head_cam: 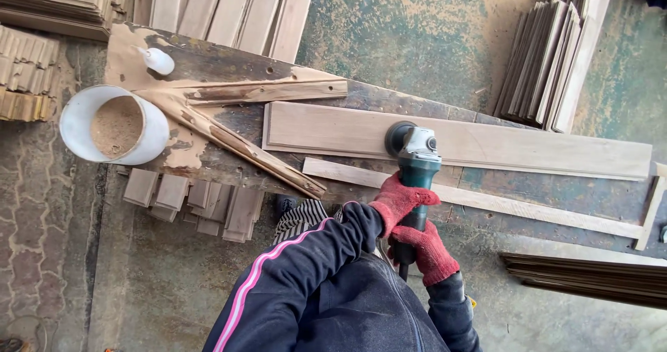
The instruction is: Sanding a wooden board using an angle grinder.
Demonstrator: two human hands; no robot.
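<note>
A green and grey angle grinder point(415, 159) rests its dark round disc on a long wooden board point(486, 143) lying across the workbench point(229, 67). My left hand point(401, 200), in a red glove, grips the green body of the grinder. Just behind it, my right hand point(427, 251), also in a red glove, clasps the rear of the handle. Both arms wear dark sleeves, the left with a pink stripe.
A white bucket of sawdust point(114, 125) and a white glue bottle point(158, 60) sit at the bench's left end. Two rough wood strips point(243, 147) cross there. A thin lath point(500, 202) lies along the near edge. Stacks of boards point(549, 60) stand on the floor around.
</note>
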